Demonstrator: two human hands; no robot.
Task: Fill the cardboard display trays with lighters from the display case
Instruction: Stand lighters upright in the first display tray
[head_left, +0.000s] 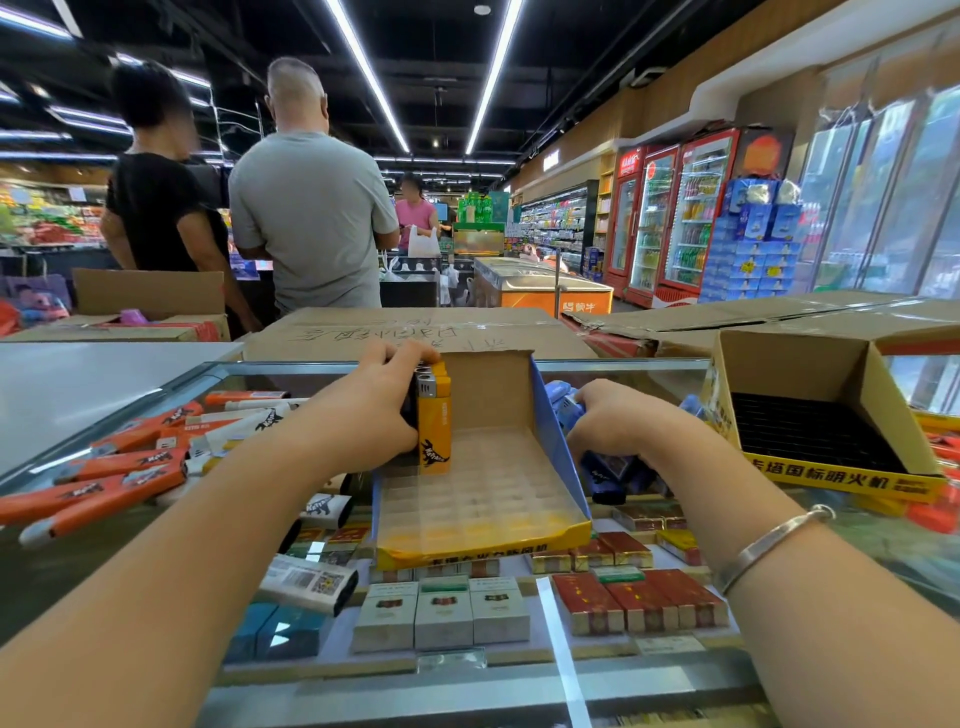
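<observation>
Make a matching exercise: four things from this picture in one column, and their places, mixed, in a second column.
Things:
1. yellow lighters
2. blue lighters
3. orange lighters
4. black grid insert

Places:
A. lying loose on the glass counter, far left
B. inside the cardboard box at right
C. held upright by the left hand at the back left of the middle display tray
D. under the right hand, right of the tray

Pairs: 1-C, 2-D, 3-A, 4-B

bare forearms, seemingly silver bangle (777, 540) on right wrist

Yellow lighters (434, 422) — black lizard print; tray (558, 457) — blue-sided, yellow-fronted.
</observation>
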